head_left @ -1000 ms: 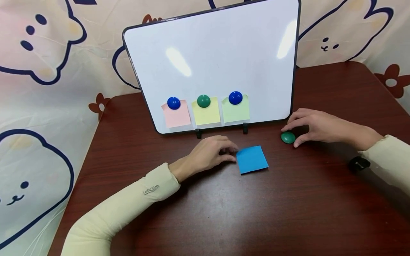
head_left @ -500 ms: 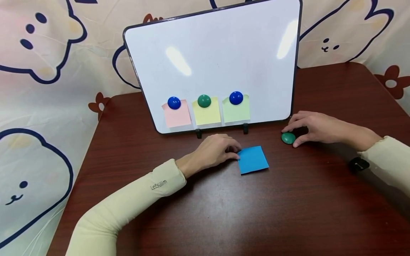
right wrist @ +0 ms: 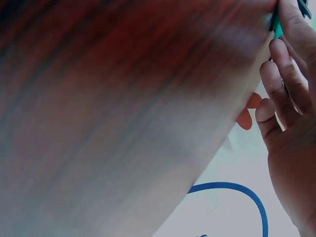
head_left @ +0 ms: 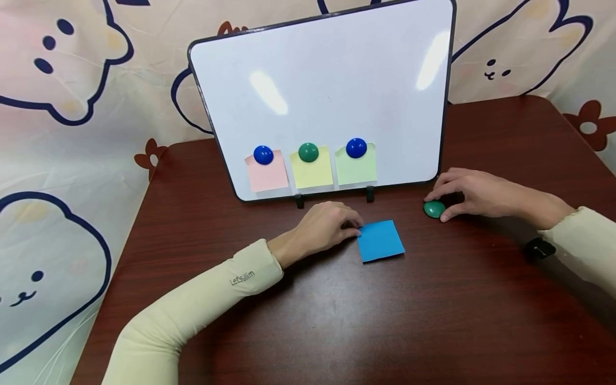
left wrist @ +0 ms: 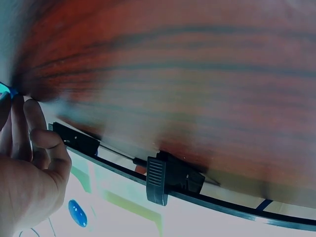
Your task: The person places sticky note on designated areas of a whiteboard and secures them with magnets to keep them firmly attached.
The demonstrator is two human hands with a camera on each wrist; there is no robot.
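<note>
A blue sticky note lies flat on the dark wooden table. My left hand comes in from the left, and its thumb and fingertips pinch the note's left edge; the left wrist view shows only a sliver of blue at the fingertips. To the right, a round green magnet sits on the table. My right hand holds it between thumb and index finger. In the right wrist view, a bit of green shows beside the fingers of the right hand.
Behind the hands stands a whiteboard on black feet. Pink, yellow and light green notes hang along its lower part, under blue and green magnets. A small black object is by the right sleeve.
My left hand has moved slightly right, bringing its fingertips onto the blue note's left edge. The right hand stays at the green magnet. The view has shifted very slightly.
</note>
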